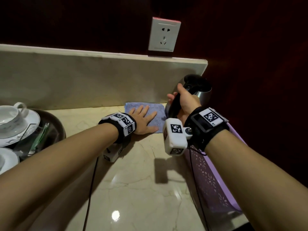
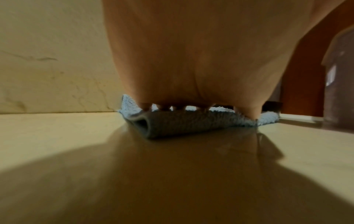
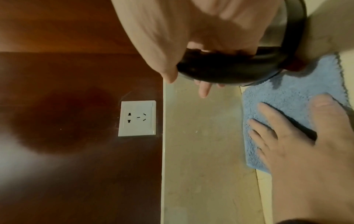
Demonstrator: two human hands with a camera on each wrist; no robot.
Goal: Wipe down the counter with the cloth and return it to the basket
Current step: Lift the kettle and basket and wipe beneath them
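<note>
A folded blue cloth (image 1: 159, 112) (image 2: 184, 125) (image 3: 287, 109) lies flat on the beige marble counter (image 1: 133, 172) against the backsplash. My left hand (image 1: 145, 118) (image 3: 298, 144) presses on it with straight, spread fingers. My right hand (image 1: 185, 100) (image 3: 191, 45) grips the black handle (image 1: 175, 105) (image 3: 239, 72) of a steel kettle (image 1: 202, 92), held tilted just right of the cloth, above the counter's back right corner. The purple basket (image 1: 215, 184) stands along the counter's right edge, under my right forearm.
A dark round tray (image 1: 58, 124) with white cups and saucers (image 1: 15, 120) sits at the left. A white wall socket (image 1: 164, 36) (image 3: 137, 118) is on the dark wood wall above the backsplash (image 1: 83, 80). Black wrist cables trail over the counter.
</note>
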